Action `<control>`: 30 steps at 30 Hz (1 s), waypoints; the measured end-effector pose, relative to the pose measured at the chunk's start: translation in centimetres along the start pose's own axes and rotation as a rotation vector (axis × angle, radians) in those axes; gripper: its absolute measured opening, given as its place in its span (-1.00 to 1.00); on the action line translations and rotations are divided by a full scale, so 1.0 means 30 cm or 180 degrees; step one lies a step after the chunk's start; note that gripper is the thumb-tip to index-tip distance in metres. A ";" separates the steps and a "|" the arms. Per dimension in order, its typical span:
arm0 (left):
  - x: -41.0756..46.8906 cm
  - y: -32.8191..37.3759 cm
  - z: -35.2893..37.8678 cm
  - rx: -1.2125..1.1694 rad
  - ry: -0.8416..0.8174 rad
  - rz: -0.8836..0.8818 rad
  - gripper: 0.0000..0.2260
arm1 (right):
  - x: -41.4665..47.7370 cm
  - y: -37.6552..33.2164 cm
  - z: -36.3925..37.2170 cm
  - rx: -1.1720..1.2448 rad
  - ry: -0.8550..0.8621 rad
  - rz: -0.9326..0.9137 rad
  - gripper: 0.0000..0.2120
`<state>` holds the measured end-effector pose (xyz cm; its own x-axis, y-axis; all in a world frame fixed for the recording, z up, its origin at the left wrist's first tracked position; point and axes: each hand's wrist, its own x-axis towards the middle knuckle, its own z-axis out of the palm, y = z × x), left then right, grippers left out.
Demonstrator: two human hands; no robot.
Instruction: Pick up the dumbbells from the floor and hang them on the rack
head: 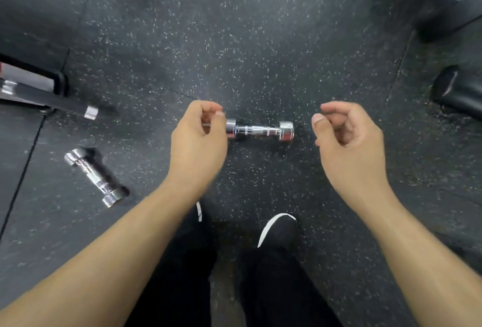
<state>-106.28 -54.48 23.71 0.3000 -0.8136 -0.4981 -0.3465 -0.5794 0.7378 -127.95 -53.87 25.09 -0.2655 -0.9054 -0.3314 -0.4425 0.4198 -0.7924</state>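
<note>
A small chrome dumbbell (259,130) lies crosswise on the speckled black rubber floor, straight ahead of my feet. A second chrome dumbbell (96,177) lies at an angle to the lower left. My left hand (198,141) hovers above the floor beside the first dumbbell's left end, fingers curled loosely, holding nothing. My right hand (348,141) hovers to the right of that dumbbell, fingers also curled in, empty. Neither hand touches a dumbbell. At the left edge part of a rack or machine frame (31,84) shows, with a chrome-tipped bar (90,113).
My black shoes with white trim (277,230) stand just behind the middle dumbbell. Black padded equipment (459,89) sits at the right edge, and a larger black piece (448,0) fills the upper right corner. Floor mat seams run diagonally.
</note>
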 end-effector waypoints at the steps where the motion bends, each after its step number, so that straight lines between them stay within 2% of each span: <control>1: 0.057 -0.068 0.042 0.0080 -0.0034 -0.0033 -0.84 | 0.039 0.076 0.050 -0.0065 0.0071 0.0053 -0.89; 4: 0.219 -0.247 0.149 0.0457 -0.0220 -0.0275 -0.94 | 0.152 0.263 0.180 -0.0327 0.0155 0.0193 -0.83; 9: 0.390 -0.443 0.266 0.1042 -0.0551 -0.0970 -0.61 | 0.301 0.471 0.308 -0.1032 0.0058 0.0711 -0.56; 12: 0.438 -0.498 0.321 0.0941 -0.0621 -0.1217 -0.41 | 0.357 0.543 0.354 -0.1253 -0.0180 0.1100 -0.41; 16: 0.488 -0.532 0.367 0.0713 -0.0600 -0.1259 -0.30 | 0.387 0.601 0.409 -0.1244 -0.0451 0.1363 -0.31; 19: 0.513 -0.549 0.391 0.0002 -0.0682 -0.1498 -0.33 | 0.396 0.630 0.446 -0.0830 -0.0499 0.1567 -0.30; 22: 0.537 -0.564 0.409 -0.0746 -0.0631 -0.1786 -0.39 | 0.409 0.646 0.472 0.0036 -0.0301 0.2008 -0.32; 24: 0.548 -0.582 0.423 -0.0876 -0.0513 -0.1743 -0.48 | 0.412 0.666 0.487 0.0405 -0.0175 0.2129 -0.34; 26: 0.556 -0.595 0.433 -0.0919 -0.0436 -0.1695 -0.59 | 0.412 0.687 0.499 0.0423 -0.0092 0.2067 -0.38; 30: 0.562 -0.605 0.447 -0.1021 -0.0522 -0.1783 -0.71 | 0.407 0.698 0.498 0.0502 -0.0085 0.2036 -0.61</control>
<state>-106.87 -58.34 -4.18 0.2098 -0.4054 -0.8897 0.1117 -0.8941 0.4337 -127.66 -57.09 -3.19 -0.4123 -0.4827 -0.7727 -0.0731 0.8629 -0.5000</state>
